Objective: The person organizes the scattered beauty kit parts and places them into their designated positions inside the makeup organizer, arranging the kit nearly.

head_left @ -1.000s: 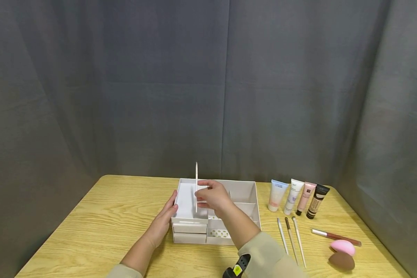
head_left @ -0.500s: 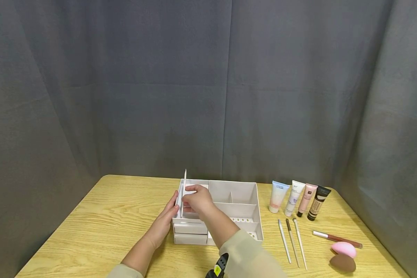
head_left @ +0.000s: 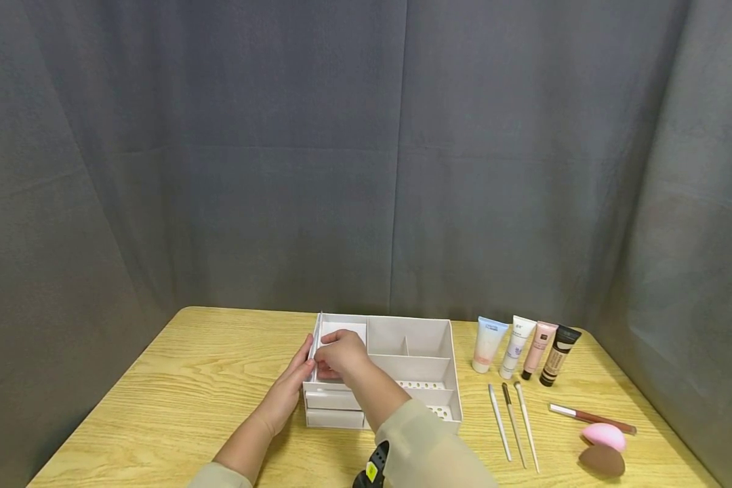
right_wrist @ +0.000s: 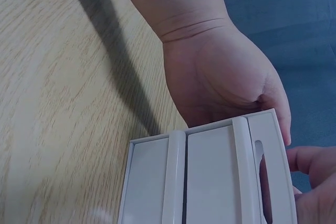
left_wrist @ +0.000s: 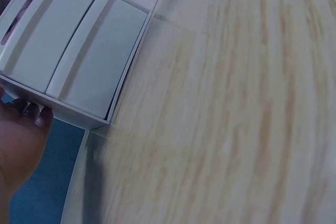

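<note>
While both hands steady it, the divider panel (head_left: 317,341) stands upright, edge-on.

I could not read any words or numbers. The four tubes (head_left: 521,348) at the far right of the table (head_left: 158,400) had small print on them, but it was too tiny and blurry to make out. The white box (head_left: 410,359) near my hands had no words that I could see. The band on my right wrist (head_left: 373,470) had a little yellow spot, but I could not tell what it showed.
</note>
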### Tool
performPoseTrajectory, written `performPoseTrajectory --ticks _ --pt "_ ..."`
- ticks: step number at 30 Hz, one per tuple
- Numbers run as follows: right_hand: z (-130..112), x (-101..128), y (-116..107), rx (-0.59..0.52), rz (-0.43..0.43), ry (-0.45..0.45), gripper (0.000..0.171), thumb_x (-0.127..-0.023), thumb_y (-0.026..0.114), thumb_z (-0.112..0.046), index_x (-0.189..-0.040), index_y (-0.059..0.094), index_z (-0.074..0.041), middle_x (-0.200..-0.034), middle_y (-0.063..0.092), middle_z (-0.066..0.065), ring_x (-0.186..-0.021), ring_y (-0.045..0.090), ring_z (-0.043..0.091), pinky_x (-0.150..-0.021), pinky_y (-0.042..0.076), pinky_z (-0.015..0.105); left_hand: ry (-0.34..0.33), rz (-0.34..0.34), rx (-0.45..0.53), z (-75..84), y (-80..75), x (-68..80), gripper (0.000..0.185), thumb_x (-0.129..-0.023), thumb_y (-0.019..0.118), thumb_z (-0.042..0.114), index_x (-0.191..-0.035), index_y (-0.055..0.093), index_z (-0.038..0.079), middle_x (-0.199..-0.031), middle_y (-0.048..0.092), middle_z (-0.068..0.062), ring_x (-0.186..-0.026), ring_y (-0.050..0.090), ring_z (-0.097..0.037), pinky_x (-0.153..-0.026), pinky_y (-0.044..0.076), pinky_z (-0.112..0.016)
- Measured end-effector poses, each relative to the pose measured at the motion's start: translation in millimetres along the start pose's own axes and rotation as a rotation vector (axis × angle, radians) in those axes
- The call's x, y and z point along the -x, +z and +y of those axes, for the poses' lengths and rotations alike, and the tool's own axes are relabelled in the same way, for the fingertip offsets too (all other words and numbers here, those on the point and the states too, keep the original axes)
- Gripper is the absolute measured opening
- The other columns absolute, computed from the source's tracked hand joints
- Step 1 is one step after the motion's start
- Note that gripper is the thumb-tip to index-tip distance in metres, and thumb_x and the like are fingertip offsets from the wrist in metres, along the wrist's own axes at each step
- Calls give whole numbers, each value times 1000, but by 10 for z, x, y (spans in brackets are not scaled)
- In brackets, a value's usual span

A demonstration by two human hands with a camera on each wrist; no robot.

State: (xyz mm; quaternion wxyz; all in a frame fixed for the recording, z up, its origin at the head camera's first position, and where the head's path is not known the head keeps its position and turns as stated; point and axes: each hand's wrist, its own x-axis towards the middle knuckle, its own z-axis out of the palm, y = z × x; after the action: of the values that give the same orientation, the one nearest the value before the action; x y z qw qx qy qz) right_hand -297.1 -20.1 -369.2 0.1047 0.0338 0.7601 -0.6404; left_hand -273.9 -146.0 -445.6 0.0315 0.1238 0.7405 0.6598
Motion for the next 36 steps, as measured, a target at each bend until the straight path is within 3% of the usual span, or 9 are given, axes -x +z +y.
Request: performPoseTrajectory --ticks 20,36 --pt "-5 -2 15 91 26 -9 20 -79 67 5 -99 66 2 -62 57 1 -51 56 7 -49 53 20 -11 8 -14 14 5 -1 64 -105 33 38 -159 8 17 -167 1 -11 -152 -4 -38 -119 0 -66" --pt "-11 46 -5 50 3 -19 23 -79 67 6 -102 66 4 -64 58 2 -54 57 8 -52 56 22 -7 6 -4 13 7 13 63 -104 33 37 -159 9 17 -166 1 -13 -152 -4 -39 -118 0 -67"
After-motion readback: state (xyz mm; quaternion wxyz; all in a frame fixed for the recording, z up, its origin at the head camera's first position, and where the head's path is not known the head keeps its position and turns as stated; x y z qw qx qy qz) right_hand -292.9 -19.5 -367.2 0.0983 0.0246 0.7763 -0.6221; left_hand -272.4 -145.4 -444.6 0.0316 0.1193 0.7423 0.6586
